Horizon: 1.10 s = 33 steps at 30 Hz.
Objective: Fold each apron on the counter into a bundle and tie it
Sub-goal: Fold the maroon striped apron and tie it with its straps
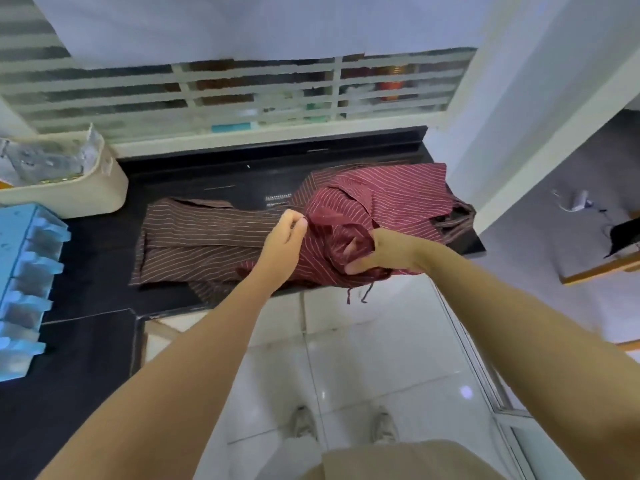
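The right hand [384, 252] grips a bunch of the red apron [388, 199] on the worktop [214, 174], likely to keep it still, while the left hand [285, 242] pinches its edge to pull it flat.

Both our bare arms reach forward, close together. Our left hand [284, 244] pinches the red striped cloth apron [388, 199] between thumb and forefinger; our right hand [384, 252] curls its fingers round a bunch of it.
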### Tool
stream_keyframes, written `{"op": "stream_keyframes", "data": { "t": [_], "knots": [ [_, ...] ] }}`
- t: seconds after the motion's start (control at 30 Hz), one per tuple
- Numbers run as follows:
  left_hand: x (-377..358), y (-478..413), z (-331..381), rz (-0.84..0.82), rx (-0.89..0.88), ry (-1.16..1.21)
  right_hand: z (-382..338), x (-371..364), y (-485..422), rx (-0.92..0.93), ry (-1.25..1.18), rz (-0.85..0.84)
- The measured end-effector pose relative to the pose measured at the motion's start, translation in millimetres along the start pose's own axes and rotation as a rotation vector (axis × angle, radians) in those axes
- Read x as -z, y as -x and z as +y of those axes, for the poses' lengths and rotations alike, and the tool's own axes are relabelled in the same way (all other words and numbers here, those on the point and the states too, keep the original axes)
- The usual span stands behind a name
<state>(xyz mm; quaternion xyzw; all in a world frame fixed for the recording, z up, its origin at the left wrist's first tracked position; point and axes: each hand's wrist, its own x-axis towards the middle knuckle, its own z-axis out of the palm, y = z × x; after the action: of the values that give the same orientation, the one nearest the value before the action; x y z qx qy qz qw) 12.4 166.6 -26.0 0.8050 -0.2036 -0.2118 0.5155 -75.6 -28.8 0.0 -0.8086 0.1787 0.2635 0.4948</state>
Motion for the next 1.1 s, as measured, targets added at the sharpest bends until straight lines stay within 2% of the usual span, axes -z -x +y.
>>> {"op": "stream_keyframes", "data": {
  "t": [0.07,0.13,0.2,0.27,0.33,0.4,0.5,0.57,0.63,0.7,0.8,0.87,0.93,1.1],
  "knots": [
    [-22,9,8,-0.244,0.057,0.046,24,4,10,0.003,-0.023,0.256],
    [-50,19,14,-0.405,0.053,-0.159,50,14,26,0.016,-0.306,0.638],
    [-81,23,15,-0.397,0.022,-0.449,72,26,48,0.022,-0.433,0.866],
    [-114,31,22,-0.281,0.039,-0.563,95,39,74,0.029,-0.362,0.932],
    [-143,38,27,-0.19,0.048,-0.563,117,52,96,-0.004,-0.227,0.882],
    [-179,49,34,-0.255,0.026,-0.591,152,64,124,-0.108,0.02,0.64],
    [-228,67,35,-0.59,0.088,-0.62,216,73,163,-0.389,0.26,0.092],
    [-247,83,30,-0.818,0.172,-0.611,245,66,183,-0.531,0.24,-0.237],
    [-254,99,28,-0.886,0.194,-0.535,260,57,194,-0.54,0.195,-0.427],
    [-250,114,38,-0.754,0.151,-0.422,263,53,197,-0.459,0.079,-0.426],
    [-231,127,70,-0.492,0.124,-0.131,246,61,190,-0.247,-0.069,-0.232],
    [-217,128,91,-0.445,0.07,-0.034,227,65,184,-0.114,-0.245,-0.182],
    [-206,129,108,-0.442,-0.022,-0.033,204,63,179,0.008,-0.347,-0.169],
    [-177,127,122,-0.383,-0.107,-0.125,155,55,165,0.212,-0.345,-0.007]
  ]
}}
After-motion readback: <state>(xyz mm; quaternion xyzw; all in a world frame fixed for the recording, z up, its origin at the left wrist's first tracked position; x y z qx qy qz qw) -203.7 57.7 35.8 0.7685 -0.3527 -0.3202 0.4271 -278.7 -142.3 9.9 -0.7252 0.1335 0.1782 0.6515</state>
